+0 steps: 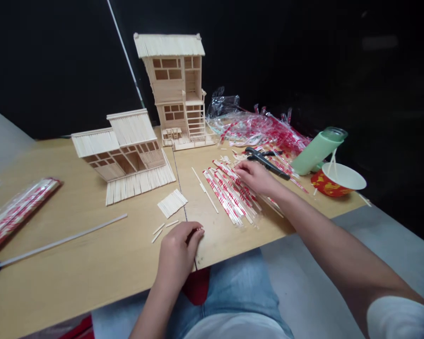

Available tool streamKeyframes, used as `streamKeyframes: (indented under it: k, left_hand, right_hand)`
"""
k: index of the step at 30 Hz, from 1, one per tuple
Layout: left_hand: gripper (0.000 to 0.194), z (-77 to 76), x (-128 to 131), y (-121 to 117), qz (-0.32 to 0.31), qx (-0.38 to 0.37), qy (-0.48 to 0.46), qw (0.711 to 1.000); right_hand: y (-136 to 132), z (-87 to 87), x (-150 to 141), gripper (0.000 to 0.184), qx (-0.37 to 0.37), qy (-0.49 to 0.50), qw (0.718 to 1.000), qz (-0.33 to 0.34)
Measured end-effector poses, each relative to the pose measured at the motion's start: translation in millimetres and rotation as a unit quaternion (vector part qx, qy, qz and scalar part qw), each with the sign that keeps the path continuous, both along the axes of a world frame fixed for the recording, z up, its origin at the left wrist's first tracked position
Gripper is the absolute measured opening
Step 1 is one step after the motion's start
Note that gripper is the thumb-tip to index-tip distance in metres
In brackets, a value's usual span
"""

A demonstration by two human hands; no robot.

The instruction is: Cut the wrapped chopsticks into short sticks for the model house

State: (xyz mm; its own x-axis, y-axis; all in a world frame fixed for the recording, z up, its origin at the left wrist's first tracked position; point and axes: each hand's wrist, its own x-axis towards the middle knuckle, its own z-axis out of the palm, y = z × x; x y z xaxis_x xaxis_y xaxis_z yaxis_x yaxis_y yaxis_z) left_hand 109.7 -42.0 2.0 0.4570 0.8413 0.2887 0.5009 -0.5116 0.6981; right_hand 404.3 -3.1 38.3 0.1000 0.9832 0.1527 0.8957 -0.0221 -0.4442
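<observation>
My left hand [178,249] rests near the table's front edge, thumb and fingers closed together, with small pale ends of short wooden stick pieces [200,229] showing at the fingertips. Just beyond it lie a few loose cut sticks [158,231] and a flat panel of short sticks side by side [173,203]. My right hand [256,176] reaches over the far end of the chopsticks in red-printed wrappers [229,195]. Its fingers are curled together, and what they hold, if anything, is hidden. Small cut stick bits [226,159] lie just past these fingertips.
Two stick-built model houses stand behind: a tall one [173,84] and a low one [127,146]. Black-handled scissors [266,162], crumpled wrappers [265,127], a green bottle [316,150] and a paper bowl [342,179] are right. A glue stick [63,240] and packed chopsticks [21,209] lie left.
</observation>
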Motion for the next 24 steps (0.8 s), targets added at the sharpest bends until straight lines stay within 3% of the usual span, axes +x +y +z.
streamKeyframes:
  k: [4,8,15,24]
  left_hand:
    - [0.008,1.4,1.1,-1.4,0.009,-0.009,-0.006,1.0]
    - [0.007,1.7,0.8,-2.8,0.012,-0.02,-0.011,1.0]
    - [0.008,0.5,0.4,-3.6,0.012,-0.032,-0.02,0.999]
    - [0.007,1.5,1.2,-3.0,0.015,-0.028,-0.016,0.999]
  right_hand:
    - [-47.8,-4.7,-65.7,0.013,0.003,0.103,0.987,0.127]
    - [-73.6,-22.1,-104.8,0.009,0.027,0.122,0.979,0.162]
    - [-73.1,-38.9,-115.9,0.008,0.044,0.104,0.976,0.186]
    - [-68.5,-23.2,-108.6,0.007,0.009,0.113,0.972,0.207]
